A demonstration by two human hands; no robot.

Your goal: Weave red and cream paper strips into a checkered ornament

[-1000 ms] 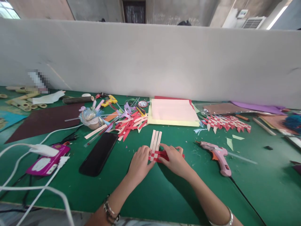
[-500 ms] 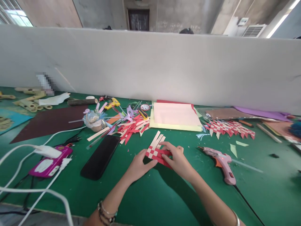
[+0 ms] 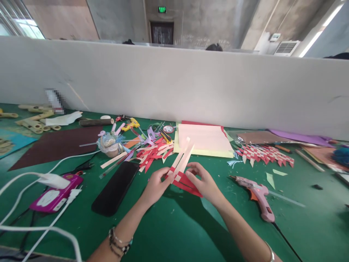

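Observation:
A small woven piece of red and cream paper strips point(image 3: 181, 171) is lifted off the green table point(image 3: 174, 225), its cream strips pointing up and to the right. My left hand point(image 3: 155, 185) pinches its left edge. My right hand point(image 3: 204, 183) grips its right side, fingers curled over the red strips. Both hands are closed on the weave at the middle of the view.
A pile of loose red and cream strips point(image 3: 152, 149) lies behind the hands, beside pink and yellow sheets point(image 3: 204, 140). A longer woven band point(image 3: 264, 153) and a pink glue gun point(image 3: 256, 194) are at the right. A black phone point(image 3: 116, 187), magenta card point(image 3: 56, 196) and white cables point(image 3: 40, 178) are at the left.
The woven piece lay flat on the table a second ago; both hands have raised and tilted it, so the cream strips now point up to the right. The view has also tipped upward.

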